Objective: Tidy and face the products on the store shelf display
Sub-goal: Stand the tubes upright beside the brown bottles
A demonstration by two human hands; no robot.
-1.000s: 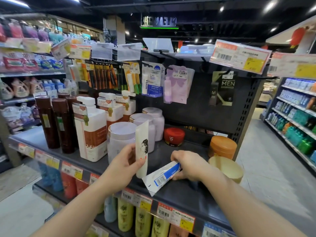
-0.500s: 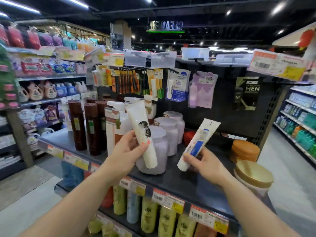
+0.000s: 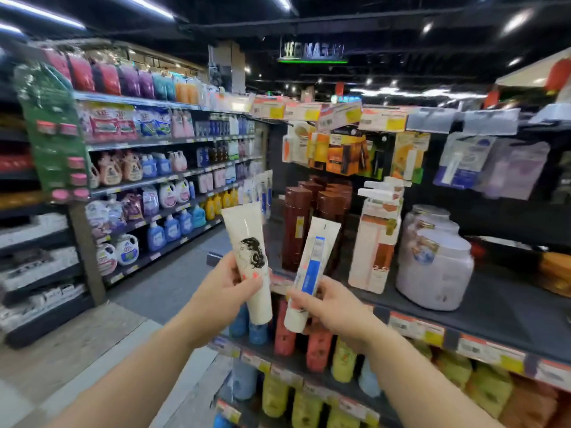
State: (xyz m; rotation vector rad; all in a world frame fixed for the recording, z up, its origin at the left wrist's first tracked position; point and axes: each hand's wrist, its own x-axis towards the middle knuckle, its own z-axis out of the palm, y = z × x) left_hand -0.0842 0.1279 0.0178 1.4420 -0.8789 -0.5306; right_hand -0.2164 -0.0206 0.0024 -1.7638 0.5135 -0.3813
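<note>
My left hand (image 3: 227,287) grips a cream tube printed with a dark-haired head (image 3: 248,251), cap end down, in front of the shelf corner. Beside it my right hand (image 3: 332,307) holds a white tube with a blue label (image 3: 310,271), also cap down and tilted slightly right. Both tubes are lifted in the air, close together but apart. Behind them on the dark shelf (image 3: 500,316) stand brown bottles (image 3: 296,227), white and orange pump bottles (image 3: 375,239) and pale lilac jars (image 3: 434,268).
Hanging blister packs (image 3: 457,163) fill the pegboard above the shelf. Price tags (image 3: 417,330) line the shelf's front edge; coloured bottles (image 3: 343,356) stand on the lower shelves. An aisle (image 3: 167,282) runs on the left beside detergent shelving (image 3: 154,186).
Both hands have lifted the tubes off the shelf and carried them left, closer together. The view has swung left, showing the aisle; the orange and gold jars have left the frame.
</note>
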